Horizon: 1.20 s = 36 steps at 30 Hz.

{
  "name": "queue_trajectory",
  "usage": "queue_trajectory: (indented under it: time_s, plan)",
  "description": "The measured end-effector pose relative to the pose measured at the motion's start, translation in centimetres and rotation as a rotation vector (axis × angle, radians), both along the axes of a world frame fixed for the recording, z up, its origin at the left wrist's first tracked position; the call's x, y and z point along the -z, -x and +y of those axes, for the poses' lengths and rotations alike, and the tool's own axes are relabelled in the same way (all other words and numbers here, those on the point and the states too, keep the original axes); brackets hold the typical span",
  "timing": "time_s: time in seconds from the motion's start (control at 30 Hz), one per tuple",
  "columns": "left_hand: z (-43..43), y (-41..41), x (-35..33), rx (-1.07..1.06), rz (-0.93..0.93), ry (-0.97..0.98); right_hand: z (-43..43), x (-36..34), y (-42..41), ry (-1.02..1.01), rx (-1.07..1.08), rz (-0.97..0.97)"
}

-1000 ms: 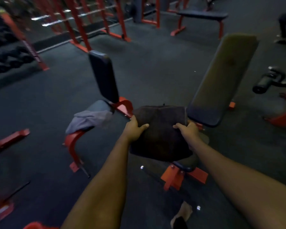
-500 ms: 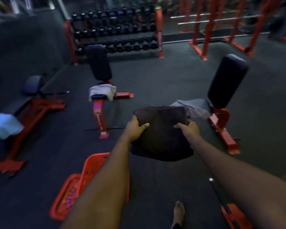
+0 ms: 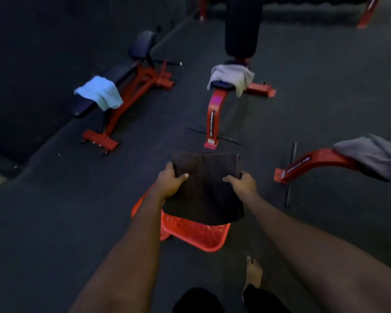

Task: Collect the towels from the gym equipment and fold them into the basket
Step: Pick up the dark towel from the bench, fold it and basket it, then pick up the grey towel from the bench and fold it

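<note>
Pinched dark towel (image 3: 204, 190) with curled fingers of left hand (image 3: 170, 182) and right hand (image 3: 243, 184). Held it over red basket (image 3: 196, 236).

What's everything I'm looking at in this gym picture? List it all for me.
left bench: one, red frame, black pads, upper left.
middle bench: one, red frame, black pads, upper centre.
right bench: one, red frame, right edge.
light blue towel: one, draped over the left bench.
pale towel: one, whitish, draped over the middle bench's seat.
grey towel: one, draped on the right bench.
dark towel: one, brownish-black, folded, held over the basket.
basket: one, red, on the floor under the dark towel.
floor: dark grey.
left hand: grips the dark towel's left edge.
right hand: grips its right edge.
foot: one, bare, bottom centre.
</note>
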<state>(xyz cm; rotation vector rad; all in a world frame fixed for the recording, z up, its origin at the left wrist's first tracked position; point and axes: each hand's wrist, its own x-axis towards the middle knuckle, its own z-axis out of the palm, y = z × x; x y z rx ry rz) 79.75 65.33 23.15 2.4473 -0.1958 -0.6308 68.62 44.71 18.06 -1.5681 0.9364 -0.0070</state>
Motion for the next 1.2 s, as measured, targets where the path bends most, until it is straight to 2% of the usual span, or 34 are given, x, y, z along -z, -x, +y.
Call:
queue_trajectory:
  time_s: [0.37,0.5,0.6,0.73,0.87,1.07,1.2]
  plan:
    - [2.0,-8.1,13.4,0.212,0.205,-0.177,5.2,13.2,-4.2,-0.045,0.094,0.351]
    - [2.5,-10.8,16.9,0.289,0.326,-0.199,5.9,15.8,-5.8,0.000,0.167,0.532]
    - [2.8,-13.4,19.5,0.364,0.333,-0.222,5.0,16.0,-6.8,0.017,0.291,0.622]
    - [-0.5,-14.4,15.6,0.423,0.269,-0.198,2.1,13.4,-7.8,0.006,0.300,0.518]
    - [-6.1,-15.6,10.8,0.525,0.191,-0.132,-2.5,9.6,-8.0,0.011,0.409,0.365]
    - [-16.7,-16.2,3.2,0.642,0.041,0.060,-10.6,0.7,-5.9,0.078,0.538,0.142]
    - [-24.3,-14.8,-0.1,0.729,-0.025,0.157,-16.1,-3.0,-2.5,0.144,0.604,0.064]
